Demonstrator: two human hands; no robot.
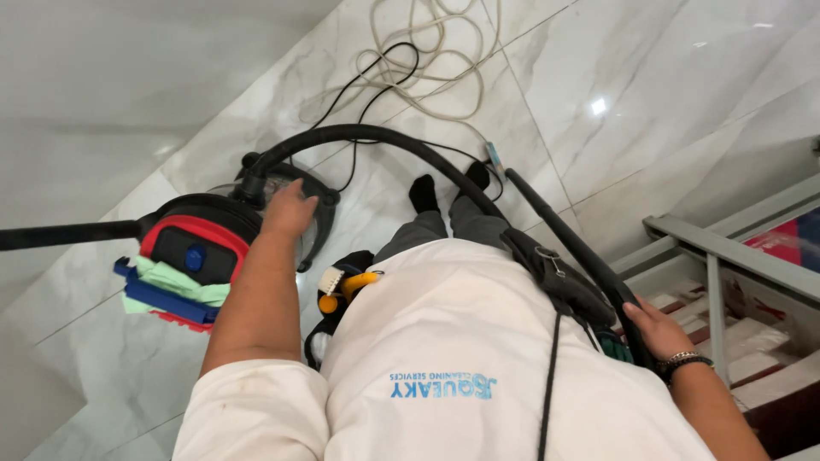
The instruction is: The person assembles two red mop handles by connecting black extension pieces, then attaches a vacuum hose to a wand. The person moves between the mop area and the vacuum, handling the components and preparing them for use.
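My left hand (289, 209) reaches down and grips the top of a black and red canister vacuum cleaner (201, 239) standing on the marble floor at my left. Its black hose (367, 135) arcs from the canister over in front of my feet. My right hand (653, 329), with a beaded band on the wrist, is closed around the black wand (564, 235), which slants up past my right leg. I am wearing a white shirt and black socks.
A green cloth and a blue tool (166, 290) lie on the vacuum's rear. Beige and black cords (410, 60) are coiled on the floor ahead. A yellow-handled tool (346, 286) hangs at my waist. A grey metal frame (726, 252) runs along the right.
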